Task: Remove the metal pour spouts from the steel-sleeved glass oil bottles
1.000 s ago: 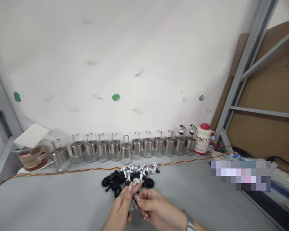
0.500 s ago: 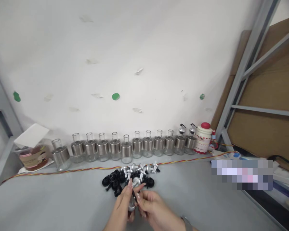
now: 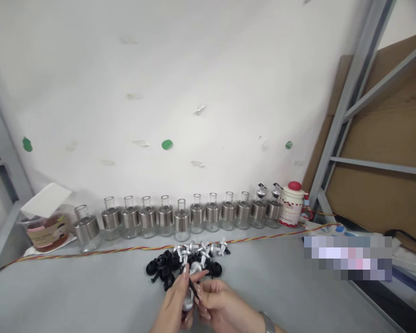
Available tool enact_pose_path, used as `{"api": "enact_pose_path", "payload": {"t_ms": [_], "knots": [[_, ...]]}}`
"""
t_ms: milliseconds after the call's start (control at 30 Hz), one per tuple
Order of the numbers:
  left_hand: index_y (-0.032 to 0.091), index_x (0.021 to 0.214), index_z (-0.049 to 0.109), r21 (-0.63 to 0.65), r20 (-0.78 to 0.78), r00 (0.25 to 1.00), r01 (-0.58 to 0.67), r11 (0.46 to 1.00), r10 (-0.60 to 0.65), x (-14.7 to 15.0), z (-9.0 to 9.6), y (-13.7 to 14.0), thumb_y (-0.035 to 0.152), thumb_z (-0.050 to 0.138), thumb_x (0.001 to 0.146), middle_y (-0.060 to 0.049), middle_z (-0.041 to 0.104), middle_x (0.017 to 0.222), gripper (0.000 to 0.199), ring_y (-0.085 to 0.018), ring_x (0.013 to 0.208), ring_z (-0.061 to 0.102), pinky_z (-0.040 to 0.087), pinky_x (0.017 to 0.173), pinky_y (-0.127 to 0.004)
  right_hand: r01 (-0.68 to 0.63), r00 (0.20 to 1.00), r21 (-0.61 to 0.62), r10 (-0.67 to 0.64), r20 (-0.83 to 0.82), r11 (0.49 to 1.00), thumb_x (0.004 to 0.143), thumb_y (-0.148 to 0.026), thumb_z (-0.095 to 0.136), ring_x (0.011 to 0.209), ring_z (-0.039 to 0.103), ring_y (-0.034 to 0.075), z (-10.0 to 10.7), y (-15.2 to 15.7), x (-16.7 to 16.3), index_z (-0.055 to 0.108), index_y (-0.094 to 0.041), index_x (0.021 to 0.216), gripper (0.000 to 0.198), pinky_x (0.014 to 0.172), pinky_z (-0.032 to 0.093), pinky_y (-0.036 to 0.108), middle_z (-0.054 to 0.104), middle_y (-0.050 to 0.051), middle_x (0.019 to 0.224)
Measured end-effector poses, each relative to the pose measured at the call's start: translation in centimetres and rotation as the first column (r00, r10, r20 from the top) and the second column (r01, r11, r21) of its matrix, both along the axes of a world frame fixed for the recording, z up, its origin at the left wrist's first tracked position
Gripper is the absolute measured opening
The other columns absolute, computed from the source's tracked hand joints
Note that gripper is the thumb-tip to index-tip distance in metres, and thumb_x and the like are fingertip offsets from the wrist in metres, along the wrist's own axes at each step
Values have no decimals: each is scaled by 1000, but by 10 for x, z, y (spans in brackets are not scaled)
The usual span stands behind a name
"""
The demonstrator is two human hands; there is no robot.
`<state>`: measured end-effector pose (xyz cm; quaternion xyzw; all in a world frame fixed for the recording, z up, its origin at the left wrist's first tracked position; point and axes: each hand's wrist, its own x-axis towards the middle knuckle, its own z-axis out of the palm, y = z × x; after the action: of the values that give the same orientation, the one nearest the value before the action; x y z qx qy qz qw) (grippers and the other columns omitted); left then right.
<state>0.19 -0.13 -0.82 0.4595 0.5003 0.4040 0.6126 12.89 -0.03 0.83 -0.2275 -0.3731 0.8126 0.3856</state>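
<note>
Low in the middle, my left hand (image 3: 174, 299) is closed around a silver bottle pourer top (image 3: 188, 303). My right hand (image 3: 223, 300) pinches a thin black piece (image 3: 193, 289) against that top. Much of both parts is hidden by my fingers, so how they join does not show. Just beyond my fingertips lies a pile of black stoppers (image 3: 161, 262) and silver pourer tops (image 3: 195, 267).
Along the wall stands a row of glass bottles (image 3: 148, 215) with metal collars; two at the right bear pourers (image 3: 261, 192). A twisted cord (image 3: 125, 249) runs before them. A covered tub (image 3: 48, 231) is left, a white canister (image 3: 291, 206) right.
The view has tilted slightly upward, so the scene sits a little lower. Both hands stay together on the same parts, with the black piece showing more plainly between them.
</note>
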Motion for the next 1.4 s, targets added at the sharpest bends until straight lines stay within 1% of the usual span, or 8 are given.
{"api": "enact_pose_path", "payload": {"t_ms": [167, 433, 633, 900, 1067, 1167, 1300, 1400], "knots": [[17, 112, 55, 31, -54, 997, -48, 998, 50, 0, 13, -12, 73, 33, 64, 2, 53, 47, 76, -10, 39, 38, 29, 38, -20, -28, 1000, 21, 27, 8, 999, 51, -25, 75, 41, 33, 5, 5, 0, 2, 54, -11, 50, 25, 47, 19, 21, 43, -5, 45], [18, 112, 55, 98, -82, 994, -63, 993, 71, 3, 36, -24, 67, 35, 70, 6, 34, 45, 67, -9, 44, 30, 29, 44, -18, 48, 998, 44, -51, 47, 998, 47, -31, 78, 45, 36, 6, 11, -6, 0, 53, -11, 54, 32, 47, 20, 21, 45, -4, 49], [21, 104, 61, 288, -143, 979, -97, 953, 143, 1, 30, -28, 60, 41, 73, -1, 48, 76, 55, -11, 56, 43, 37, 51, -21, 77, 996, 107, -82, 39, 991, 55, -47, 72, 40, 34, 4, -5, -1, -9, 50, -14, 60, 40, 40, 20, 20, 41, -6, 49], [19, 94, 67, 401, -149, 968, -128, 907, 203, 1, 22, -27, 57, 41, 74, -2, 46, 73, 49, -17, 68, 50, 43, 69, -27, 30, 998, 175, -39, 50, 984, 58, -56, 65, 37, 34, 3, -21, -3, -16, 50, -16, 79, 47, 38, 23, 19, 43, -7, 53], [19, 89, 69, 359, -131, 955, -206, 910, 268, 6, 27, -27, 61, 42, 71, -3, 49, 73, 52, -17, 69, 51, 44, 68, -25, 72, 990, 169, -91, 109, 983, 57, -63, 61, 34, 30, 2, -25, -1, -18, 49, -16, 75, 52, 37, 20, 19, 41, -8, 47], [19, 89, 68, 252, -69, 958, -252, 934, 277, 10, 30, -26, 66, 43, 66, -1, 51, 71, 58, -14, 62, 49, 43, 56, -22, 118, 976, 238, -157, 148, 964, 58, -65, 58, 35, 31, 3, -25, 3, -18, 49, -15, 72, 53, 37, 21, 19, 40, -8, 47], [14, 93, 66, 40, 55, 972, -232, 972, 230, 14, 26, -16, 65, 47, 63, 6, 38, 47, 62, -9, 43, 35, 28, 40, -20, 188, 959, 243, -231, 165, 952, 57, -64, 59, 37, 30, 3, -16, 3, -17, 48, -15, 71, 52, 37, 20, 19, 38, -8, 49], [9, 96, 64, -4, 198, 966, -169, 986, 166, 14, 21, -7, 64, 48, 63, 8, 30, 39, 65, -8, 38, 30, 18, 38, -19, 228, 948, 233, -270, 171, 945, 57, -61, 62, 38, 29, 3, -8, 2, -15, 49, -15, 72, 50, 38, 20, 18, 39, -8, 49]]}}
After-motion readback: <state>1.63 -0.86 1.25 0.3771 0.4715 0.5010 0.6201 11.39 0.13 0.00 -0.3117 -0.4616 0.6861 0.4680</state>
